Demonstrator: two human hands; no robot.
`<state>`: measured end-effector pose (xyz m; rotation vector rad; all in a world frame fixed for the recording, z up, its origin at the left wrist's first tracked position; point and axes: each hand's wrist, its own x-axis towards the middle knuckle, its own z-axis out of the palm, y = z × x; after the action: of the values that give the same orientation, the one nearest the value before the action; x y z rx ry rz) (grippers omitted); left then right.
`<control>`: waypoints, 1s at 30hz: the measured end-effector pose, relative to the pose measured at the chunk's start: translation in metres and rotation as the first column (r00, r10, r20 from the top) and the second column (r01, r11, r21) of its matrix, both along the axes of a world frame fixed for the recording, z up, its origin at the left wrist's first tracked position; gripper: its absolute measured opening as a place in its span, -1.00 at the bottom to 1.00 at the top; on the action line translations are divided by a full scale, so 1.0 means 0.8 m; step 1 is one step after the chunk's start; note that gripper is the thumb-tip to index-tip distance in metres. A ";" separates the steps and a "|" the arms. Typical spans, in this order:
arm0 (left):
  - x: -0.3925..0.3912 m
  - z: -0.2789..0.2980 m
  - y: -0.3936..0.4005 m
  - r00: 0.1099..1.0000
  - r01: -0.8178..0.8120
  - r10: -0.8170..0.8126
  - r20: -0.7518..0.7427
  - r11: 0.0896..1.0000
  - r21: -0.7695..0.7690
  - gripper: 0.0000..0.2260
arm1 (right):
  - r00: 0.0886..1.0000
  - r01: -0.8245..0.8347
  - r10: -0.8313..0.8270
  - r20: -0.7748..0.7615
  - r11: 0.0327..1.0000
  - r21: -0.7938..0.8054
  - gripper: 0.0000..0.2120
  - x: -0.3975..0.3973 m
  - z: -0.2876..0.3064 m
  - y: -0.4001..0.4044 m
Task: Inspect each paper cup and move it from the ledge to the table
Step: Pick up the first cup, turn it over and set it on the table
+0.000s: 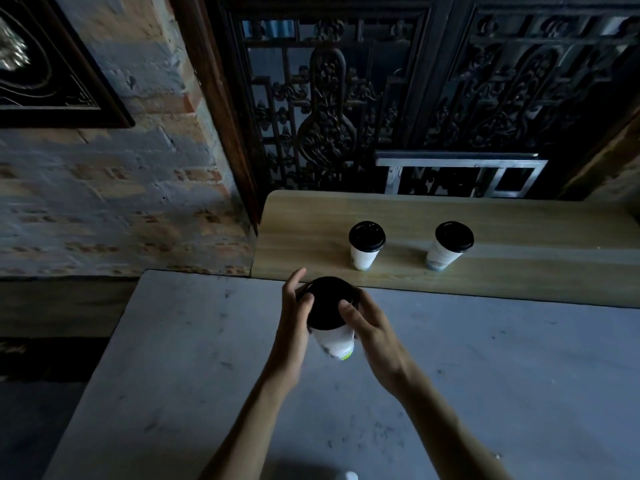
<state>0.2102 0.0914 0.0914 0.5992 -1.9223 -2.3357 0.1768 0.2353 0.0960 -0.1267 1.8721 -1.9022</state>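
Note:
A white paper cup with a black lid (pixel 330 318) is held above the grey table (pixel 485 375), near its far edge. My left hand (pixel 294 327) wraps its left side and my right hand (pixel 372 336) wraps its right side, thumbs resting on the lid. Two more white cups with black lids stand upright on the wooden ledge (pixel 519 216) behind the table: one cup (pixel 365 245) just beyond my hands, the other cup (pixel 450 245) further right.
A painted brick wall (pixel 114 209) rises to the left of the ledge. Dark carved wooden screens (pixel 346 109) stand behind the ledge, with a grey metal frame (pixel 460 164) at their foot. A small white object (pixel 349 475) peeks in at the bottom edge.

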 end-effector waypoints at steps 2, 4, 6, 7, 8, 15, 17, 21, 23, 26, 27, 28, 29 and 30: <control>0.001 -0.020 -0.004 0.997 -0.060 0.054 0.060 0.992 0.115 -0.64 | 0.998 0.032 -0.032 0.057 0.999 -0.010 -0.58 0.001 -0.021 -0.002; 0.006 -0.039 -0.009 0.988 -0.114 0.092 0.121 0.975 0.190 -0.64 | 0.994 0.038 -0.038 0.102 0.999 0.003 -0.55 0.003 -0.043 -0.004; 0.017 -0.056 -0.013 0.981 -0.137 0.104 0.161 0.968 0.212 -0.63 | 0.990 0.017 -0.019 0.141 1.000 0.012 -0.55 0.007 -0.065 -0.006; 0.023 -0.062 -0.015 0.979 -0.149 0.112 0.173 0.963 0.222 -0.61 | 0.988 0.001 -0.002 0.153 1.000 0.006 -0.58 0.009 -0.075 -0.006; 0.030 -0.070 -0.017 0.973 -0.168 0.125 0.191 0.959 0.227 -0.57 | 0.986 -0.016 0.016 0.169 1.000 -0.001 -0.60 0.012 -0.084 -0.008; 0.058 -0.112 -0.040 0.953 -0.221 0.185 0.239 0.966 0.134 -0.77 | 0.952 -0.081 0.092 0.293 0.996 -0.048 -0.53 0.035 -0.132 -0.028; 0.063 -0.116 -0.046 0.954 -0.213 0.177 0.243 0.968 0.133 -0.75 | 0.936 -0.089 0.104 0.338 0.994 -0.060 -0.54 0.039 -0.140 -0.035; 0.072 -0.118 -0.055 0.949 -0.218 0.179 0.259 0.967 0.133 -0.74 | 0.919 -0.115 0.131 0.371 0.991 -0.063 -0.53 0.045 -0.147 -0.045; 0.076 -0.120 -0.058 0.949 -0.213 0.172 0.264 0.968 0.131 -0.74 | 0.923 -0.123 0.142 0.357 0.990 -0.074 -0.52 0.047 -0.150 -0.046; 0.079 -0.123 -0.059 0.948 -0.198 0.155 0.277 0.971 0.135 -0.67 | 0.926 -0.120 0.138 0.350 0.990 -0.072 -0.48 0.049 -0.154 -0.046; 0.080 -0.124 -0.059 0.948 -0.196 0.152 0.279 0.971 0.136 -0.67 | 0.931 -0.112 0.126 0.341 0.992 -0.061 -0.47 0.050 -0.155 -0.045; 0.081 -0.125 -0.060 0.949 -0.194 0.150 0.277 0.971 0.139 -0.67 | 0.936 -0.109 0.121 0.331 0.993 -0.054 -0.47 0.051 -0.156 -0.045; 0.082 -0.125 -0.061 0.949 -0.196 0.151 0.277 0.971 0.141 -0.67 | 0.939 -0.109 0.118 0.323 0.993 -0.044 -0.47 0.052 -0.157 -0.045; 0.083 -0.124 -0.062 0.949 -0.192 0.146 0.278 0.971 0.144 -0.68 | 0.941 -0.112 0.116 0.318 0.993 -0.033 -0.47 0.053 -0.157 -0.044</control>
<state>0.2768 0.0418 -0.0078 1.0995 -1.6901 -2.4267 0.2192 0.2002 -0.0293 0.0654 1.5985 -1.7397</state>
